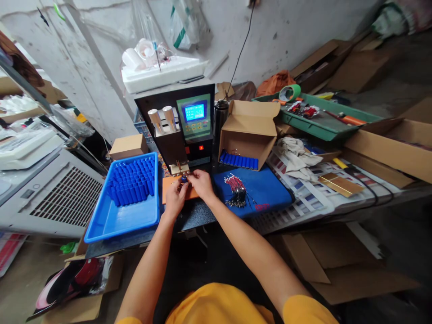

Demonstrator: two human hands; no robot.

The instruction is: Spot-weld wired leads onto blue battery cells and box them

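Note:
My left hand (175, 194) and my right hand (200, 183) meet over an orange pad (166, 189) and together pinch a small blue battery cell (184, 179). The cell sits just under the electrode tips (180, 168) of a black spot-welding machine (184, 126) with a lit blue screen. A blue tray (111, 220) to the left holds several blue cells standing in rows. On a blue mat (266, 189) to the right lies a bundle of red and black wires (237, 191).
An open cardboard box (248, 130) with more blue cells stands right of the machine. A green tray (324, 119) with tools and tape sits behind it. White foam lies on top of the machine, a cloth and colour-swatch sheets right, cardboard on the floor.

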